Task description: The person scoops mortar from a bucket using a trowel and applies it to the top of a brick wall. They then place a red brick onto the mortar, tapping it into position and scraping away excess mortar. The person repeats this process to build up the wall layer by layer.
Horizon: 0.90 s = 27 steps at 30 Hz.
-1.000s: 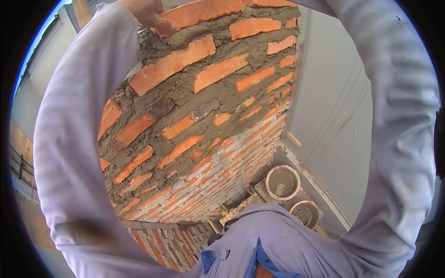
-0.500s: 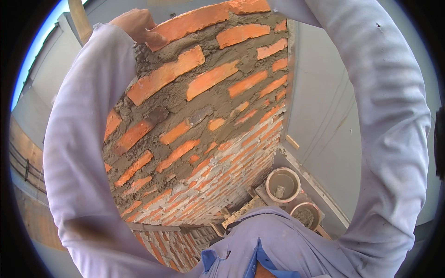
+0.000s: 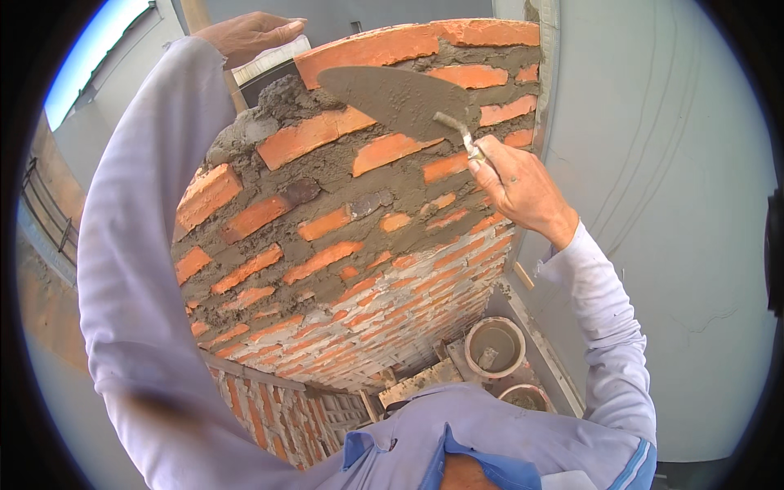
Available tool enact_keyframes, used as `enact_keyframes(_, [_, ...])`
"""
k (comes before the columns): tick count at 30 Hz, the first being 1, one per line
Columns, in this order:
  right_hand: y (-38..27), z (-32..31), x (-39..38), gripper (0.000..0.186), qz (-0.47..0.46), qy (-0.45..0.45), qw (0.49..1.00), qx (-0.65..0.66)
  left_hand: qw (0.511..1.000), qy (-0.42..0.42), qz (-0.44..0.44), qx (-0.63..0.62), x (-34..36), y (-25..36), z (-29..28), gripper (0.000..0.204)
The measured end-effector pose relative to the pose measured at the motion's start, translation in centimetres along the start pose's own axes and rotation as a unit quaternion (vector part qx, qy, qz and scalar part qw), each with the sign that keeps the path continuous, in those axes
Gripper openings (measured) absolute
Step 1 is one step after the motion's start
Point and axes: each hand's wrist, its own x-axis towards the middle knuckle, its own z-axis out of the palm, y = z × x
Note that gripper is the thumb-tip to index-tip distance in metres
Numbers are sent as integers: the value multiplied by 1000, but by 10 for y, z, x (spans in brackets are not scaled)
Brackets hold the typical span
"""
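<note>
A brick wall with wet grey mortar between its orange bricks rises in front of me. My right hand is closed round the handle of a trowel; the broad, mortar-smeared blade points left across the upper courses, just below the top bricks. At the upper left, my left hand has its fingers stretched out and holds nothing I can see. It is beside the left end of the top brick, apart from it. Below that end lies a lump of fresh mortar.
Low down by the wall's foot stand two round buckets, one with mortar and a small tool inside, the other partly hidden by my clothing. A plain grey wall borders the right side. Boards lie near the buckets.
My right hand has come down into view with the trowel against the upper wall. My left hand has let go of the top brick's left end.
</note>
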Motion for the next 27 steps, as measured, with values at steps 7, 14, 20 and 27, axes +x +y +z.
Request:
enact_keyframes(7, [10, 62, 20, 21, 4, -18, 1000, 16, 999, 27, -28, -37, 24, 19, 30, 77])
enact_keyframes(14, [72, 69, 5, 24, 58, -8, 991, 121, 993, 32, -70, -86, 17, 32, 29, 87])
enact_keyframes(20, [68, 129, -42, 30, 145, -7, 949, 280, 991, 36, -85, -98, 20, 57, 23, 87])
enact_keyframes(27, [-2, 170, -128, 30, 230, -33, 869, 436, 994, 42, -93, -38, 19, 58, 19, 89])
